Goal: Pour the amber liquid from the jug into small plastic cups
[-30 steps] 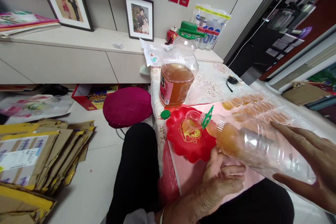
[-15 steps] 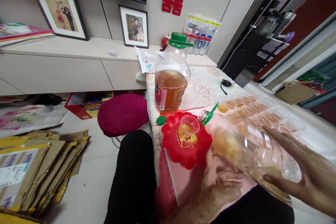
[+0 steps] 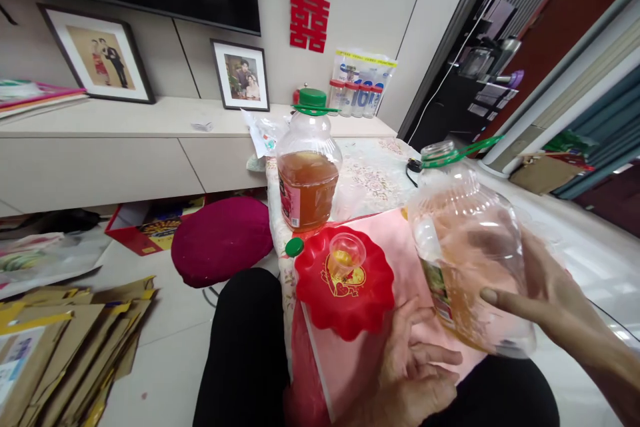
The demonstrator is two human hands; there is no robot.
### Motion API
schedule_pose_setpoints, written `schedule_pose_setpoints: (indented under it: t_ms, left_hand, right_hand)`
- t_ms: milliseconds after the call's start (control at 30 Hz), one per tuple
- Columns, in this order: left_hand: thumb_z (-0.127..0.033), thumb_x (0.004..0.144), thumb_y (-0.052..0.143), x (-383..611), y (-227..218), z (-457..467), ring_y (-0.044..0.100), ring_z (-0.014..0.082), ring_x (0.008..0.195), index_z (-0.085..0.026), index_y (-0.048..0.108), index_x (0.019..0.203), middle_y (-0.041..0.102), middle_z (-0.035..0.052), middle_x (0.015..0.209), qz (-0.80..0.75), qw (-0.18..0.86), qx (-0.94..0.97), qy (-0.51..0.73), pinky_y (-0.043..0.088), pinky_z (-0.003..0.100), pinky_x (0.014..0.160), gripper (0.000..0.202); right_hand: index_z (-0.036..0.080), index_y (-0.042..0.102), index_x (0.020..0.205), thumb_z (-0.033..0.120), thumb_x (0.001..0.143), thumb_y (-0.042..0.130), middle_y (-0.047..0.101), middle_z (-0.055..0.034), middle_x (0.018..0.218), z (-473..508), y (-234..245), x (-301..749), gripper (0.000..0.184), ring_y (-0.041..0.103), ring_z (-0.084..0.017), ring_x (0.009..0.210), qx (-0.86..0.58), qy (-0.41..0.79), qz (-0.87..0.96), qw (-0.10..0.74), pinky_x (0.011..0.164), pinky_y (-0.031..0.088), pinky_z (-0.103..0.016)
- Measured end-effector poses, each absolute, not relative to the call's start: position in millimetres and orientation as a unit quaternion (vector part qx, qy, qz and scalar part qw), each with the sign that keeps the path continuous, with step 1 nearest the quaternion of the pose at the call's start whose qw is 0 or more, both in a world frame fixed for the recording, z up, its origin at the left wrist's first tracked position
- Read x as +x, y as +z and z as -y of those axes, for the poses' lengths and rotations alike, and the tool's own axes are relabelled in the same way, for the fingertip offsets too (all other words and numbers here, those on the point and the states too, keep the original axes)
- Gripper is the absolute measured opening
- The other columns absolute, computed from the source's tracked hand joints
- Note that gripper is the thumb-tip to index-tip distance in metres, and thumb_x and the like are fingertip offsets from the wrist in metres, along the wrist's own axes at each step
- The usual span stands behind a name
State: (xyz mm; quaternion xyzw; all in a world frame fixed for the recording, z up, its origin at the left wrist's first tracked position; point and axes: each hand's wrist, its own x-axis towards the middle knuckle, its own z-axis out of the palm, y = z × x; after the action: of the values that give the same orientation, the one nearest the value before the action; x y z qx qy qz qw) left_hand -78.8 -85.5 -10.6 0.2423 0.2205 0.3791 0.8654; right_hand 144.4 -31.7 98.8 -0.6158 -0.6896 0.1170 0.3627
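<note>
My right hand (image 3: 545, 287) grips a large clear plastic bottle (image 3: 473, 240) round its side. This bottle is uncapped, stands almost upright and has a little amber liquid low inside; its green handle (image 3: 475, 149) sticks out at the neck. My left hand (image 3: 415, 367) rests by the pink sheet (image 3: 345, 360), fingers loosely spread, holding nothing. Left of it lies a red scalloped plate (image 3: 360, 307) bearing a small clear plastic cup (image 3: 349, 252). A loose green cap (image 3: 295, 247) sits at the plate's left edge.
A second bottle (image 3: 307, 187), green-capped and about half full of amber liquid, stands behind the plate. A black tape-measure-like object (image 3: 414, 165) lies farther back. Left of the table are a maroon stool (image 3: 223, 240) and flattened cardboard (image 3: 95, 340).
My right hand has turned the bottle from lying tilted over the plate to nearly upright, its mouth now raised. My left hand stays low near the plate. The view has shifted.
</note>
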Motion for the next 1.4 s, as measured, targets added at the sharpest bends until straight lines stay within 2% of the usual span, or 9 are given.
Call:
schedule_pose_setpoints:
  t_ms: [67, 200, 400, 533, 667, 900, 1133, 1333, 1400]
  left_hand:
    - [-0.026, 0.051, 0.081, -82.2, -10.6, 85.4, 0.067, 0.0251, 0.110, -0.023, 0.040, 0.144, 0.039, 0.0174, 0.150, -0.229, 0.863, 0.252, 0.374, 0.052, 0.028, 0.078, 0.102]
    - [-0.022, 0.058, 0.080, -82.1, -21.0, 89.0, 0.069, 0.0206, 0.103, -0.026, 0.037, 0.145, 0.037, 0.0166, 0.151, -0.231, 0.845, 0.285, 0.389, 0.052, 0.025, 0.074, 0.098]
    - [-0.017, 0.057, 0.078, -73.7, -31.9, 96.5, 0.072, 0.0156, 0.092, -0.022, 0.051, 0.136, 0.049, 0.0130, 0.143, -0.247, 0.855, 0.284, 0.358, 0.046, 0.018, 0.065, 0.084]
    - [-0.019, 0.057, 0.084, -72.2, -43.3, 94.2, 0.073, 0.0166, 0.092, -0.020, 0.058, 0.130, 0.056, 0.0115, 0.134, -0.208, 0.869, 0.268, 0.361, 0.054, 0.022, 0.070, 0.077]
    - [-0.031, 0.063, 0.092, -72.5, -58.3, 87.7, 0.074, 0.0191, 0.094, -0.021, 0.059, 0.129, 0.059, 0.0125, 0.131, -0.116, 0.885, 0.244, 0.380, 0.060, 0.028, 0.075, 0.075]
    - [-0.027, 0.067, 0.093, -73.0, -57.6, 82.9, 0.077, 0.0202, 0.093, -0.022, 0.065, 0.124, 0.066, 0.0098, 0.124, -0.035, 0.906, 0.192, 0.376, 0.063, 0.027, 0.073, 0.064]
    - [-0.017, 0.066, 0.091, -73.0, -56.7, 80.5, 0.076, 0.0212, 0.095, -0.021, 0.063, 0.125, 0.067, 0.0107, 0.126, -0.004, 0.910, 0.214, 0.356, 0.062, 0.029, 0.077, 0.066]
    - [-0.019, 0.065, 0.093, -77.5, -56.2, 74.7, 0.074, 0.0239, 0.104, -0.025, 0.065, 0.130, 0.066, 0.0096, 0.131, 0.032, 0.918, 0.239, 0.316, 0.061, 0.036, 0.087, 0.070]
    - [-0.019, 0.070, 0.090, -78.4, -56.7, 73.5, 0.075, 0.0223, 0.106, -0.028, 0.067, 0.131, 0.067, 0.0076, 0.131, 0.056, 0.915, 0.243, 0.317, 0.061, 0.033, 0.088, 0.066]
  right_hand:
    - [0.040, 0.049, 0.152, 0.046, 0.057, 0.095, 0.066, -0.0126, 0.140, 21.4, 99.3, 133.8, 0.105, 0.063, -0.042, 0.129, -0.609, 0.214, 0.630, 0.432, 0.107, 0.052, -0.065]
    - [0.036, 0.057, 0.141, 0.047, 0.058, 0.094, 0.066, -0.0085, 0.130, -2.0, 92.4, 115.2, 0.092, 0.061, -0.039, 0.129, -0.568, 0.239, 0.608, 0.501, 0.115, 0.042, -0.069]
    - [0.035, 0.053, 0.141, 0.041, 0.058, 0.095, 0.064, -0.0062, 0.130, -37.7, 78.7, 89.7, 0.094, 0.059, -0.036, 0.129, -0.514, 0.240, 0.584, 0.580, 0.114, 0.044, -0.062]
    - [0.033, 0.055, 0.136, 0.041, 0.056, 0.096, 0.059, -0.0066, 0.137, -58.9, 67.2, 78.1, 0.091, 0.054, -0.035, 0.134, -0.486, 0.241, 0.572, 0.615, 0.117, 0.042, -0.061]
    - [0.034, 0.050, 0.142, 0.040, 0.062, 0.094, 0.061, -0.0049, 0.139, -71.4, 55.1, 69.3, 0.092, 0.054, -0.032, 0.134, -0.464, 0.249, 0.573, 0.628, 0.118, 0.041, -0.058]
    - [0.030, 0.040, 0.155, 0.040, 0.061, 0.095, 0.051, -0.0107, 0.156, -83.9, 33.7, 60.7, 0.110, 0.045, -0.037, 0.145, -0.449, 0.244, 0.570, 0.643, 0.121, 0.035, -0.066]
    - [0.029, 0.038, 0.157, 0.044, 0.081, 0.082, 0.043, -0.0127, 0.162, -93.5, 11.1, 58.4, 0.090, 0.046, -0.037, 0.144, -0.435, 0.244, 0.577, 0.647, 0.118, 0.037, -0.068]
    - [0.027, 0.043, 0.154, 0.046, 0.081, 0.082, 0.043, -0.0125, 0.162, -95.4, 3.2, 56.0, 0.085, 0.045, -0.038, 0.144, -0.413, 0.240, 0.582, 0.658, 0.118, 0.035, -0.069]
    - [0.027, 0.045, 0.153, 0.047, 0.081, 0.082, 0.041, -0.0123, 0.164, -93.6, 3.2, 55.3, 0.084, 0.044, -0.038, 0.146, -0.411, 0.239, 0.585, 0.657, 0.119, 0.034, -0.069]
